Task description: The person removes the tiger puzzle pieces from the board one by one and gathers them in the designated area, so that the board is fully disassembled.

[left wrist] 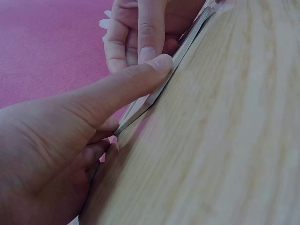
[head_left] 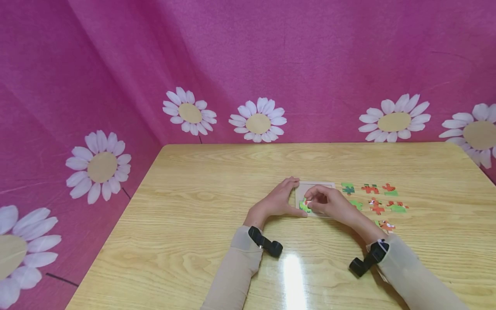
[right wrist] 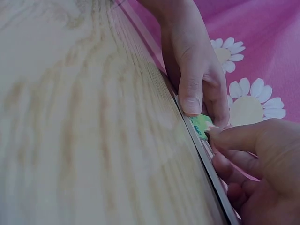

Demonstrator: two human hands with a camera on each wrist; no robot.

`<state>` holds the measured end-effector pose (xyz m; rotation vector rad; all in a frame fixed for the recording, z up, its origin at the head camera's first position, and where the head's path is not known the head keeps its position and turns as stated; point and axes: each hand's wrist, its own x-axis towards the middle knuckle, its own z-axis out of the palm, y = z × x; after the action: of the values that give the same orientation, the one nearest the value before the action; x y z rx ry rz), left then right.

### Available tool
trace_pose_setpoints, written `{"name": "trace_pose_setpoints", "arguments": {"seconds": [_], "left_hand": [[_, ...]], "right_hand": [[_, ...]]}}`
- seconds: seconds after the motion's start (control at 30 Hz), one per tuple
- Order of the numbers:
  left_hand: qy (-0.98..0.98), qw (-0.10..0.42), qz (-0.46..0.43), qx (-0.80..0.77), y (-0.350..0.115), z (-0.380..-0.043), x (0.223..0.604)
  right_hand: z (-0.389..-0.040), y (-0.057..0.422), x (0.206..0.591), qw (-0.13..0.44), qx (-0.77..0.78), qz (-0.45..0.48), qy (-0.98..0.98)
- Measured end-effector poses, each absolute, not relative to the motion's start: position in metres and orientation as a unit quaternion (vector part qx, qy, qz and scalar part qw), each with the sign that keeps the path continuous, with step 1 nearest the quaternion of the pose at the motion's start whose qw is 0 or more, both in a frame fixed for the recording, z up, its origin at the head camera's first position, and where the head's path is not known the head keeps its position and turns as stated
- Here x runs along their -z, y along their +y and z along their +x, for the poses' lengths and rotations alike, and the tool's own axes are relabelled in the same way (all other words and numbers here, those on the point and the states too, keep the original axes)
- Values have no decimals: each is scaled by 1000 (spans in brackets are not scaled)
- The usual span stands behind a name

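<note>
A light puzzle board (head_left: 315,183) with a raised rim lies on the table. My left hand (head_left: 277,200) grips its left side, thumb on the near rim and fingers toward the far left corner. A green puzzle piece (right wrist: 201,125) with a pale patch sits at the board's near left corner, close to the left thumb. Over the board, my right hand (head_left: 328,203) pinches the piece at its right side; the thumb (right wrist: 225,136) shows there, while the fingertips behind are partly hidden.
To the right of the board, several loose red and green puzzle pieces (head_left: 376,206) lie in rough rows, one partly behind the right wrist. The wooden table (head_left: 186,215) meets a magenta curtain (head_left: 310,51) with daisies at its far and left edges.
</note>
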<state>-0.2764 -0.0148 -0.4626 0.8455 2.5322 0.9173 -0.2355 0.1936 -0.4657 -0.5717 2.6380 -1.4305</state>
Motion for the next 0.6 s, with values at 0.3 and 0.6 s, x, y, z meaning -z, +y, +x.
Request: {"name": "trace_pose_setpoints", "arguments": {"seconds": [0.3, 0.6], "left_hand": [[888, 157, 291, -320, -15, -276, 463], [888, 153, 292, -319, -14, -276, 465]], "right_hand": [[-233, 190, 465, 34, 465, -175, 867], [-233, 189, 467, 20, 478, -170, 861]]}}
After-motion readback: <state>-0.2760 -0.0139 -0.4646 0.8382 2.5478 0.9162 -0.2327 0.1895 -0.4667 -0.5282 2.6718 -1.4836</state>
